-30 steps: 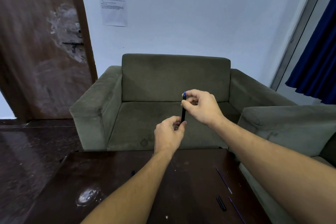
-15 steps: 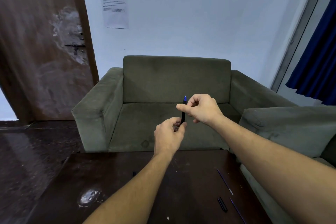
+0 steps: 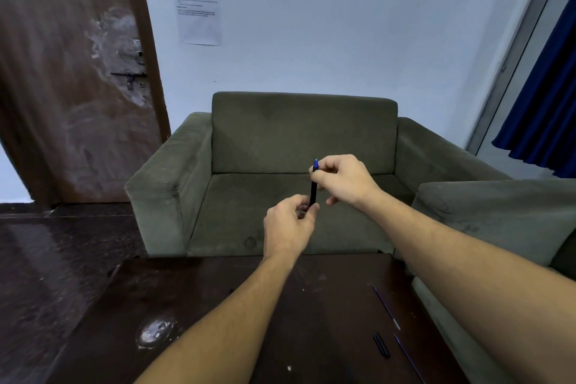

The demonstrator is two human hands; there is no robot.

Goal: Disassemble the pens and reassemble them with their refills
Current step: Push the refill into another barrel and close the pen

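Observation:
I hold a black pen [image 3: 313, 192] upright in the air above the far edge of the dark table [image 3: 218, 305]. My left hand [image 3: 288, 224] pinches its lower end. My right hand [image 3: 341, 179] pinches the top, just under the blue tip [image 3: 316, 163]. On the table at the right lie a thin blue refill [image 3: 386, 307], a second refill [image 3: 408, 357] near the front edge, and a short black pen part [image 3: 381, 344] between them.
A grey-green armchair [image 3: 302, 140] stands right behind the table, with another grey seat [image 3: 498, 215] at the right. A brown door [image 3: 68, 72] is at the left, a blue curtain [image 3: 542, 103] at the right. A pale smudge [image 3: 156, 330] marks the table's left side.
My right hand has shifted its pinch at the pen's top, from over the tip to just below it. The left hand and the pen stay almost still. The view tilted slightly.

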